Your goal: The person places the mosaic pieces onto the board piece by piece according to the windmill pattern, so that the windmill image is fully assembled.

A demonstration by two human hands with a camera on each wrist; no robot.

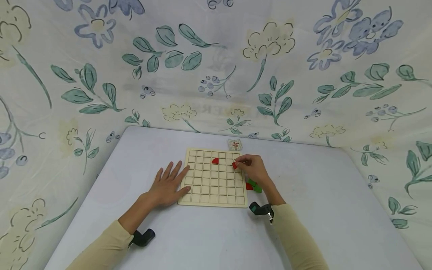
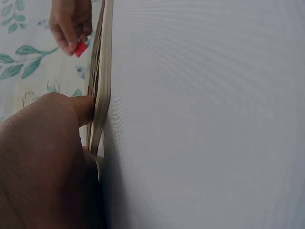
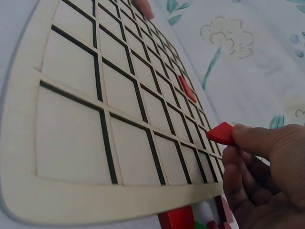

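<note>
A wooden grid board [image 1: 216, 180] with square recesses lies on the white table. One red quarter-round piece [image 1: 215, 161] sits in a cell near its far edge. My right hand [image 1: 254, 167] pinches a second red piece [image 3: 220, 134] between thumb and fingers, over the board's far right part. With fingers spread, my left hand [image 1: 168, 187] rests at the board's left edge; its thumb [image 2: 85, 109] touches the rim in the left wrist view.
Beside the board's right edge lie green pieces [image 1: 257, 188] and another red piece [image 1: 249, 186], partly behind my right wrist. A small card [image 1: 235, 145] with a red pattern on a grid lies beyond the far edge. Flowered cloth [image 1: 216, 75] hangs behind the table.
</note>
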